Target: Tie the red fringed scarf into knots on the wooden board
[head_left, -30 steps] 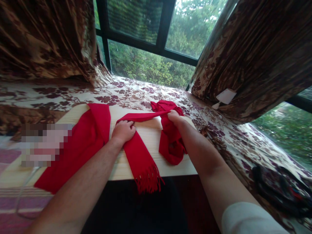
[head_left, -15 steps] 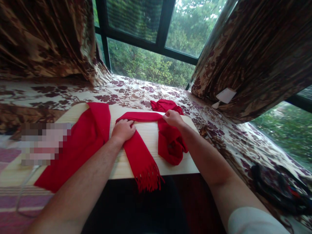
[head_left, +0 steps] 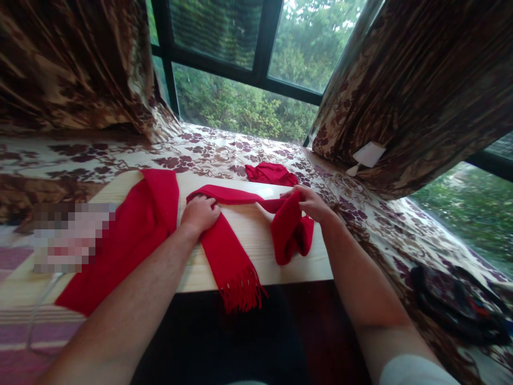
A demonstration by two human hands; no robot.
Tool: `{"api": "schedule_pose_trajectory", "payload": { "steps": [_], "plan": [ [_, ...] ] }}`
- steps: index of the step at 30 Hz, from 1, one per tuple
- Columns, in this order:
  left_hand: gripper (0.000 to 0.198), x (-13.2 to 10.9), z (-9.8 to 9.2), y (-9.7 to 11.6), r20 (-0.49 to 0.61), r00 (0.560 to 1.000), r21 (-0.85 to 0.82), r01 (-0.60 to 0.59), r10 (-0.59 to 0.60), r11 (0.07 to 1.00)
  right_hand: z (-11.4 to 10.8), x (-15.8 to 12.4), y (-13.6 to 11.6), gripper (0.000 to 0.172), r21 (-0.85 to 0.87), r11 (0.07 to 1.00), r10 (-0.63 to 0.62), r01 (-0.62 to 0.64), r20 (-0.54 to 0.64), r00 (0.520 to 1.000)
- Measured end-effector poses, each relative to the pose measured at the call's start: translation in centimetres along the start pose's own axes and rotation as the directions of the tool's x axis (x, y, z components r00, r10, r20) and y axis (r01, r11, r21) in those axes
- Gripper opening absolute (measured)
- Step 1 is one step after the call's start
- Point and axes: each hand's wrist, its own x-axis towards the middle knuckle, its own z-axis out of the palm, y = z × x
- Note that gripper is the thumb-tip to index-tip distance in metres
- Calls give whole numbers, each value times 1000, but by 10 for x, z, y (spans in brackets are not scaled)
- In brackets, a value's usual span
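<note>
A red fringed scarf (head_left: 230,246) lies bent over the pale wooden board, its tassels hanging past the near edge. My left hand (head_left: 200,213) presses down at the scarf's bend with curled fingers holding the fabric. Farther right, my right hand (head_left: 308,202) pinches the scarf and lifts it a little, so a bunched loop droops beneath. Between both hands the strip runs narrow and twists near the right one. Another red cloth (head_left: 140,230) lies folded over at the board's left, apart from my hands.
Beyond the wooden board (head_left: 188,272), a crumpled red cloth (head_left: 272,174) rests on the floral covering. A blurred-out object with a cord (head_left: 44,294) sits at left. A small white lamp (head_left: 369,154) stands by the right curtain, and a dark bag (head_left: 457,305) lies at right.
My right hand has moved right and slightly toward me, carrying the scarf. The bunched part has been drawn up and right. My left hand stays at the bend.
</note>
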Motion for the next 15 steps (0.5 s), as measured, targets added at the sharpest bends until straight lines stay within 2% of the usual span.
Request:
{"api": "schedule_pose_trajectory", "payload": {
  "steps": [2,5,7,9,11,13,15],
  "plan": [
    [42,0,0,0,14,1000,9,6,-6,1000,-9,-1,0,24,122,992,-7,12,-41,999],
    [42,0,0,-1,21,1000,6,14,-14,1000,-11,-1,1,24,80,996,24,-26,24,999],
    [43,0,-1,-1,24,1000,8,14,-14,1000,-7,-2,1,24,11,998,62,-64,159,985],
    [43,0,-2,0,28,1000,14,9,-10,1000,-3,-3,-1,23,-22,995,101,-100,334,937],
    [42,0,-2,0,27,1000,20,8,-9,1000,1,-5,-5,23,4,990,123,-138,436,891],
    [42,0,-3,0,22,1000,25,8,-9,1000,5,-5,-9,26,48,985,130,-166,429,894],
    [42,0,-3,1,22,1000,22,8,-9,1000,12,-1,-12,32,22,986,146,-164,347,926]
  ]
}}
